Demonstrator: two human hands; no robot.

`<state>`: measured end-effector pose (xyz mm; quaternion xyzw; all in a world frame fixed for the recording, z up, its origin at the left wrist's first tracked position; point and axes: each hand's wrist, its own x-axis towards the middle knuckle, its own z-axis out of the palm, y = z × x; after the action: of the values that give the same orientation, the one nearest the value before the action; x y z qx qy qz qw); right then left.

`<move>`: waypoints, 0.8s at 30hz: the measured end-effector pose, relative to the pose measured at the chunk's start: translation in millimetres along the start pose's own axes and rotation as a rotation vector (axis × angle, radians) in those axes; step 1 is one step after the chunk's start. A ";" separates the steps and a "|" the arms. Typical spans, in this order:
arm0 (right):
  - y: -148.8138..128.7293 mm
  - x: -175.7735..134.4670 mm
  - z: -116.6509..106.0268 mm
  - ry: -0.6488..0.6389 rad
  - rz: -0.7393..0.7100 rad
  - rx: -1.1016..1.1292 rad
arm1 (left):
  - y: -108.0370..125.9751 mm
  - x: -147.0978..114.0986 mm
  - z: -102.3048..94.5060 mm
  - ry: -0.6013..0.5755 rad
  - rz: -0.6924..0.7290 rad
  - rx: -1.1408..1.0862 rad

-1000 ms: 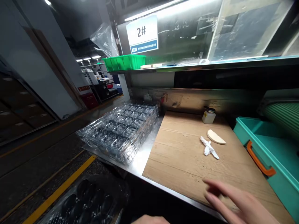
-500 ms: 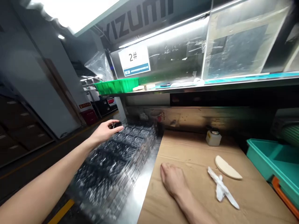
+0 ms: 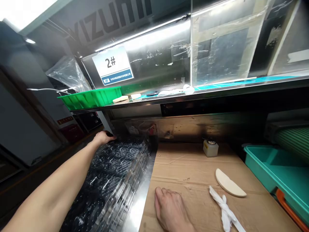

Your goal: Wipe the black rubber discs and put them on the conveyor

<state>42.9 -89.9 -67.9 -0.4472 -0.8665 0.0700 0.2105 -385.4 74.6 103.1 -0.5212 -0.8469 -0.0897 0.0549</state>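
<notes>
Two hands point(image 3: 172, 207), one tray stack point(image 3: 118, 167), one bottle point(image 3: 210, 149), one teal crate point(image 3: 259, 170)

Cardboard sheet point(image 3: 185, 175) offering widest passage, running from right hand point(image 3: 172, 207) back toward jar point(image 3: 210, 150). Jar standing in way near back edge. Half-moon piece point(image 3: 229, 184) and twisted white cloth point(image 3: 225, 209) cluttering right side, narrow gap separating them. Turquoise bin point(image 3: 262, 172) walling off right edge. Stacked clear trays point(image 3: 124, 167) blocking left, left hand point(image 3: 103, 138) occupying their far left corner. Shelf point(image 3: 217, 91) overhanging back, limiting height.
</notes>
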 end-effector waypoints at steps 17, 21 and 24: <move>0.8 1.2 2.6 0.029 -0.015 0.013 | 94.5 -49.4 -6.5 -0.020 0.254 -0.032; 0.5 0.6 1.0 0.035 -0.007 0.028 | 118.7 -65.3 -11.0 -0.068 0.269 -0.051; 0.4 0.7 -1.8 0.042 -0.013 0.037 | 129.0 -71.5 -17.2 -0.027 0.281 -0.062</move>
<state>43.7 -89.2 -66.2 -0.4388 -0.8634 0.0750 0.2375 -238.0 65.5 118.8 -0.6373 -0.7631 -0.1000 0.0392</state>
